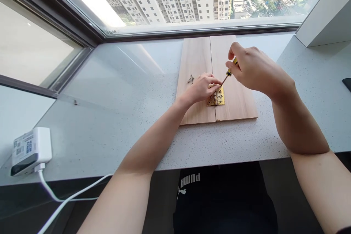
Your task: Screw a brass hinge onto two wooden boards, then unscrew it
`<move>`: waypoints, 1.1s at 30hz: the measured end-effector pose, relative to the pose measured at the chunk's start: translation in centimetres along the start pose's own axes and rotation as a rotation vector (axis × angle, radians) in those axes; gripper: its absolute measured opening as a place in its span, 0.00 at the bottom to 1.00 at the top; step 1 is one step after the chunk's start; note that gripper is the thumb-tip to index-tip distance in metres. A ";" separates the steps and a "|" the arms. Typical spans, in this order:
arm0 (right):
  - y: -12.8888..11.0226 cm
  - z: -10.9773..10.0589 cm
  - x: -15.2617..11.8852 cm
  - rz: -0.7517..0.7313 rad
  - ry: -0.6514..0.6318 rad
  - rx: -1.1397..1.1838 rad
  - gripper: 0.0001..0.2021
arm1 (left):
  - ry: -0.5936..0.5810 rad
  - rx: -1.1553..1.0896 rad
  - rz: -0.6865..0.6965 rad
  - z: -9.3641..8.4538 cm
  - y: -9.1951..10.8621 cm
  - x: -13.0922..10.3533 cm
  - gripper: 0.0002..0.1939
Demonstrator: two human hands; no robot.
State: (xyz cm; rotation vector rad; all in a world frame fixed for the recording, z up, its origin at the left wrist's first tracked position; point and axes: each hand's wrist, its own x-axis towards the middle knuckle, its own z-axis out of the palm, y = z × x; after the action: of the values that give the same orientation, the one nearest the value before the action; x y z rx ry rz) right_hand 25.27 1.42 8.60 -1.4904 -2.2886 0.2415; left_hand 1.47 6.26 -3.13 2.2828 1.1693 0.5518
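Observation:
Two light wooden boards [196, 111] lie side by side on the counter, and a brass hinge [219, 99] spans the seam between them. My right hand [251, 64] is closed around the yellow-and-black handle of a screwdriver [228, 73], whose tip meets the hinge's upper right corner. Beside that tip, the fingertips of my left hand [203, 87] are pinched together on the hinge's upper part; whether they hold a screw is hidden. Several loose screws [190, 78] rest on the left board, just above my left hand.
The speckled counter [123, 117] runs below a window. At the left edge stands a white device [33, 150] with a white cable [71, 197] hanging over the front edge. A white box-like block [326, 14] is at the back right, a dark object [347, 84] at the right edge.

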 end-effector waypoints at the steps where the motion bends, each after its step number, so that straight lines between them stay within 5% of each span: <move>1: -0.2 -0.1 0.0 -0.012 -0.007 0.002 0.05 | -0.012 0.000 -0.004 -0.1 0.3 0.0 0.13; 15: -1.4 -0.9 -0.2 -0.101 -0.032 -0.024 0.05 | 0.026 0.019 0.037 0.6 0.9 0.4 0.10; 21: -2.3 -2.8 -0.8 -0.080 0.046 0.017 0.02 | 0.141 -0.018 0.090 -0.8 1.0 0.2 0.08; 27: -2.4 -3.1 -1.2 -0.090 0.112 0.068 0.05 | 0.280 0.088 0.009 -3.2 -2.9 -1.5 0.07; 33: -1.1 -1.7 -0.9 -0.133 0.053 0.031 0.05 | 0.390 0.052 -0.132 -3.1 -7.5 -3.7 0.10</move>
State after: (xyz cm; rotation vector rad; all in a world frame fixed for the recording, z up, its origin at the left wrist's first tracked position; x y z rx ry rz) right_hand 25.31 0.06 10.30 -1.3072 -2.3200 0.1963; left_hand -6.99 7.68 -5.71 2.1785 1.5199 0.9544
